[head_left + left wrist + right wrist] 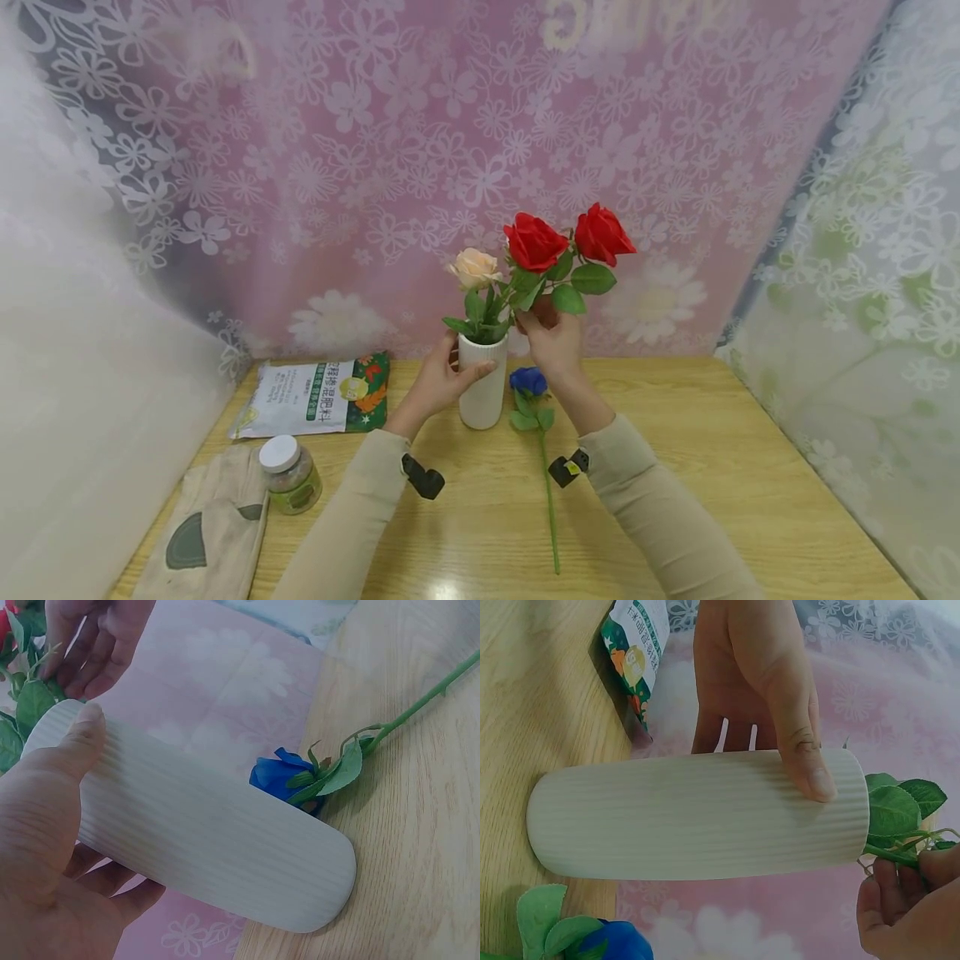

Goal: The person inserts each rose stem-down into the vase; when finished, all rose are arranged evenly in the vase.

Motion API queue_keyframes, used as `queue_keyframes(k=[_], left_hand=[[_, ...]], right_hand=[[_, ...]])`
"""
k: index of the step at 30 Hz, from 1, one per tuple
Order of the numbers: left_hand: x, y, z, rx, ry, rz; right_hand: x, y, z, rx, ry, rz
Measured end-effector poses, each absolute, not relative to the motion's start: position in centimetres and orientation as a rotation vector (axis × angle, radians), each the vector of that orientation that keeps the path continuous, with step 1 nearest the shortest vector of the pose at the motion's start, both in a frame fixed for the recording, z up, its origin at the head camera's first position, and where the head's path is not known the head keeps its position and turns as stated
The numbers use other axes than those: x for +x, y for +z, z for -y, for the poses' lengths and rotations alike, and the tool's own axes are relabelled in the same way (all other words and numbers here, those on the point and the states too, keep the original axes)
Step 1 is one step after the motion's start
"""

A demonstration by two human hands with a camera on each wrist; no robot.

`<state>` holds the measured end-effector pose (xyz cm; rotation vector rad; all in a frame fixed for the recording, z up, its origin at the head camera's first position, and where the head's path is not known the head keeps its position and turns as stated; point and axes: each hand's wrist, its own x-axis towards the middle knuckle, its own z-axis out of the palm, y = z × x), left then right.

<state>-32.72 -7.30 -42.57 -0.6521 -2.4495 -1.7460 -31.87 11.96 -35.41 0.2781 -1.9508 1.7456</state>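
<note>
While a blue rose (529, 381) lies nearby, the left hand (437, 383) grips a vase (483, 400), the right (557, 346) a stem (889, 855).

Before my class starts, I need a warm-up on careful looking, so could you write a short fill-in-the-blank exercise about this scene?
1. The left hand grips the vase, whose colour is ____.
2. The rose bloom lying on the table is coloured ____.
3. The red roses above the right hand number ____.
4. Of the two hands, the jar stands nearer the ____ one.

Missing words: white; blue; two; left.
</note>
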Motion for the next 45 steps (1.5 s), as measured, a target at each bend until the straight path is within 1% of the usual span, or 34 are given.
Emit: queue_keyframes(k=[5,8,16,31,38,45], left_hand=[[-32.6,-42.4,7.3,-0.642,-1.742,2.451],[-32.6,-42.4,7.3,-0.630,-1.741,2.461],[-32.8,-42.7,7.3,-0.651,-1.738,2.445],[-32.9,-42.8,7.4,-0.647,-1.738,2.452],[-32.6,-42.7,7.4,-0.625,-1.757,2.469],[-32.6,-42.6,7.3,-0.632,-1.753,2.469]], right_hand=[[-31.9,-35.7,-11.7,0.139,1.712,2.060],[-32.0,-36.4,-11.4,0.120,1.693,2.120],[-32.0,-37.7,-11.0,0.151,1.689,2.102],[-32.1,-38.2,-11.6,0.190,1.517,2.212],[-31.7,-37.8,-11.9,0.173,1.504,2.280],[-31.1,-36.8,-12.2,0.198,1.388,2.217]])
